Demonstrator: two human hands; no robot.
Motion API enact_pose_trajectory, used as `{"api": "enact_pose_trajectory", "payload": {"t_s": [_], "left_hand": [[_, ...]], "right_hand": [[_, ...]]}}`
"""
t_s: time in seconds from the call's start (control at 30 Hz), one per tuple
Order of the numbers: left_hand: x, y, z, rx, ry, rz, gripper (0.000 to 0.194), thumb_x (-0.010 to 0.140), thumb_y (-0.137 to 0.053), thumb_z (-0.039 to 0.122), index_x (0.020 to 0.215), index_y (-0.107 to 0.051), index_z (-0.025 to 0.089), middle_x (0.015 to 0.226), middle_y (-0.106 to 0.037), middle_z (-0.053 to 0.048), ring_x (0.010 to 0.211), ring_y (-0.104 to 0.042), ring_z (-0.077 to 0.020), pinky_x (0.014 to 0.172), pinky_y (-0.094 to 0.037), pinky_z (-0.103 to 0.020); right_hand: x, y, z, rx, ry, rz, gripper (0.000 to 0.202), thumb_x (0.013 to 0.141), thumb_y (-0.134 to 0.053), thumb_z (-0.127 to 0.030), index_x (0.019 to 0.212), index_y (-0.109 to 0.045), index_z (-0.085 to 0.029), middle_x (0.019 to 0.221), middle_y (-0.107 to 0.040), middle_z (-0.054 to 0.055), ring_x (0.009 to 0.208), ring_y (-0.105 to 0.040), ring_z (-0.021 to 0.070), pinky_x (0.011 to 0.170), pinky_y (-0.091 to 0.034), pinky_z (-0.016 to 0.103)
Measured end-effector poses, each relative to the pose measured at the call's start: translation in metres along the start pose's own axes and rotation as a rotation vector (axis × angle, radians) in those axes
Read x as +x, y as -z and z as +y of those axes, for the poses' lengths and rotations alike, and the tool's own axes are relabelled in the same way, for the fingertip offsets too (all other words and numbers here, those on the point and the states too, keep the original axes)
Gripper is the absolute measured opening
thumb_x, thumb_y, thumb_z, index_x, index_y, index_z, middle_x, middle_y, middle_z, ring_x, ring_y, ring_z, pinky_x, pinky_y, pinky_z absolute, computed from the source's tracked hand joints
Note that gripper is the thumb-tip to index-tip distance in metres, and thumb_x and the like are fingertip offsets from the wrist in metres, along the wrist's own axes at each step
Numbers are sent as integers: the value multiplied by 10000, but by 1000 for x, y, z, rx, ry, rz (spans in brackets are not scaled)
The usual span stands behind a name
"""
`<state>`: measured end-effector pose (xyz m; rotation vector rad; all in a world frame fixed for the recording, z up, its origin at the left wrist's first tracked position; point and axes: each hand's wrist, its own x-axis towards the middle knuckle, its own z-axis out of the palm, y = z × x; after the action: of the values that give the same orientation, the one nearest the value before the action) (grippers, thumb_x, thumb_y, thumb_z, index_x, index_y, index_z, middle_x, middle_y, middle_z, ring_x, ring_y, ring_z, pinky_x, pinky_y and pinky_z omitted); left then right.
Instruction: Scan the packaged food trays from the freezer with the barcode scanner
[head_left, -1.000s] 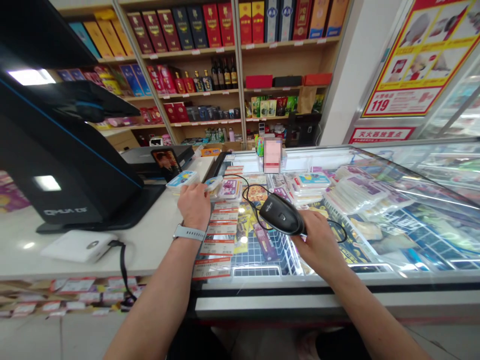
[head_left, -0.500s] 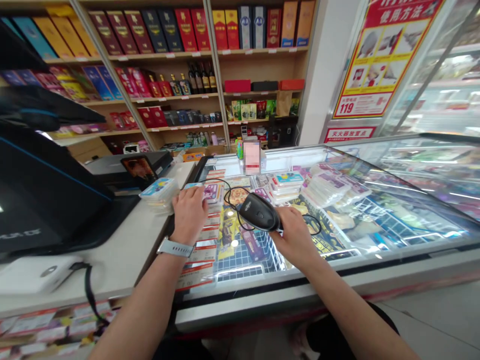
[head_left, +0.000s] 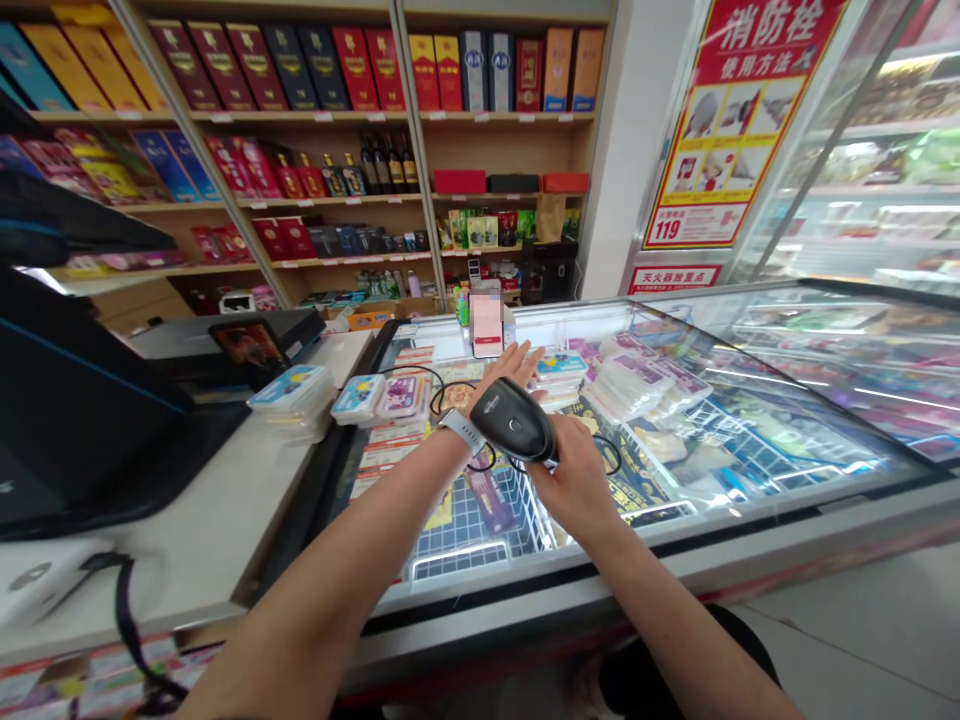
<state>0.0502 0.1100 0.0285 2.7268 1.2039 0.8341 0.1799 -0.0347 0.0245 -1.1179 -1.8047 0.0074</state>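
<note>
A black barcode scanner (head_left: pixel 513 420) with a coiled black cable is gripped in my right hand (head_left: pixel 576 475) above the glass-topped freezer (head_left: pixel 480 590). Behind the scanner, my left hand (head_left: pixel 510 372) reaches forward with its fingers apart, partly hidden by the scanner. Its fingertips are just left of a stack of blue-lidded packs (head_left: pixel 561 368); whether they touch is unclear. Two flat packs, one blue (head_left: pixel 358 398) and one purple (head_left: pixel 403 396), lie on the freezer's left part. Another stack of packs (head_left: pixel 294 402) stands on the counter's edge.
A pink-screened phone (head_left: pixel 487 325) stands at the freezer's back. More packs (head_left: pixel 634 380) are piled to the right. On the left counter (head_left: pixel 195 560) are a black terminal (head_left: pixel 82 400) and a white device (head_left: pixel 45 580). Shelves of boxed goods (head_left: pixel 315 205) line the back.
My left hand has moved right, from the packs at the freezer's left edge to behind the scanner. The blue and purple packs there are now uncovered. The view has shifted slightly.
</note>
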Motion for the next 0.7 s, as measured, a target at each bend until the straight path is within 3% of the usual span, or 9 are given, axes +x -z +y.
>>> {"api": "enact_pose_trajectory", "payload": {"t_s": [0.1, 0.23, 0.5, 0.63, 0.7], "left_hand": [[14, -11, 4, -64, 3, -11, 473, 889, -550, 311, 1355, -516, 234, 1496, -429, -106, 1426, -299, -316, 1157, -193, -542], [7, -7, 10, -138, 26, 28, 383, 852, -589, 249, 1233, -623, 225, 1383, -560, -104, 1351, -422, -296, 1156, -229, -499], [-45, 27, 16, -472, 185, 224, 320, 820, -592, 292, 1121, -686, 237, 1231, -667, -61, 1200, -566, -261, 1098, -363, -409], [-71, 46, 4, -649, 370, 295, 255, 797, -625, 399, 947, -717, 214, 961, -734, -63, 949, -658, -257, 906, -498, -390], [-84, 53, -3, -755, 468, 303, 323, 812, -592, 487, 865, -704, 189, 791, -717, -55, 770, -667, -220, 762, -537, -354]], "right_hand": [[0, 0, 1, -3, -10, 24, 201, 794, -550, -156, 991, -554, -200, 935, -648, 81, 917, -582, 253, 860, -442, 402], [1, 1, 0, -1, 5, 3, 183, 808, -559, -155, 986, -552, -196, 919, -642, 75, 900, -574, 246, 859, -433, 392], [0, 2, -2, 5, 3, -22, 211, 793, -541, -137, 996, -551, -192, 905, -637, 68, 902, -567, 247, 856, -427, 401], [-1, 1, -1, 11, -6, -37, 233, 784, -540, -135, 1008, -554, -198, 931, -648, 77, 917, -575, 256, 862, -432, 415], [-1, 0, 0, 9, -1, -44, 257, 778, -537, -130, 1026, -556, -194, 954, -655, 82, 931, -580, 259, 864, -436, 417]]}}
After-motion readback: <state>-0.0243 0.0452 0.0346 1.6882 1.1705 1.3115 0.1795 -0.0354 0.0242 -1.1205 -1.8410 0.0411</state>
